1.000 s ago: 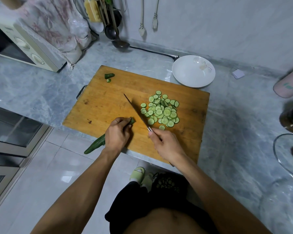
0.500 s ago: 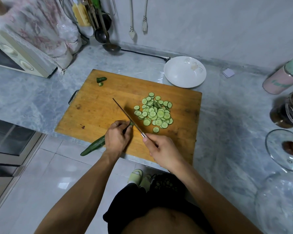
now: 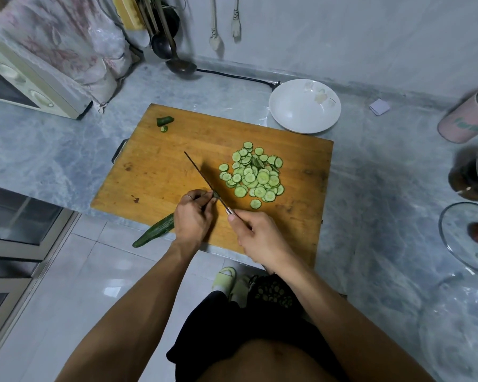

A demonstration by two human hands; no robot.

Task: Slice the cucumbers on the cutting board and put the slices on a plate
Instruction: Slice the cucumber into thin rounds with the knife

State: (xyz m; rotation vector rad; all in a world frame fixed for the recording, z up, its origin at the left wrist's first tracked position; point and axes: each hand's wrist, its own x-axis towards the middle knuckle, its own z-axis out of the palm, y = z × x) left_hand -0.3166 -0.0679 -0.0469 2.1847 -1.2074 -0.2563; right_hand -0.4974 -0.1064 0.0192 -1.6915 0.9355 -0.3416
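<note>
A wooden cutting board (image 3: 160, 172) lies on the grey marble counter. My left hand (image 3: 193, 219) grips a long green cucumber (image 3: 155, 232) whose tail sticks out over the board's near edge. My right hand (image 3: 260, 238) holds a knife (image 3: 202, 177) by its handle, the blade set against the cucumber's cut end by my left fingertips. A pile of several cucumber slices (image 3: 253, 175) lies just right of the blade. A cut cucumber end piece (image 3: 164, 121) sits at the board's far left corner. A white plate (image 3: 304, 106) stands beyond the board's far right corner.
A microwave (image 3: 25, 86) with a cloth-covered bundle sits far left. Ladles (image 3: 177, 64) hang at the back wall. A pink canister (image 3: 467, 119), a dark jar (image 3: 472, 175) and glass lids (image 3: 469, 238) stand along the right side.
The view has shifted a little. My hands stay at the cucumber's cut end, and the knife has stayed at the same spot on the board.
</note>
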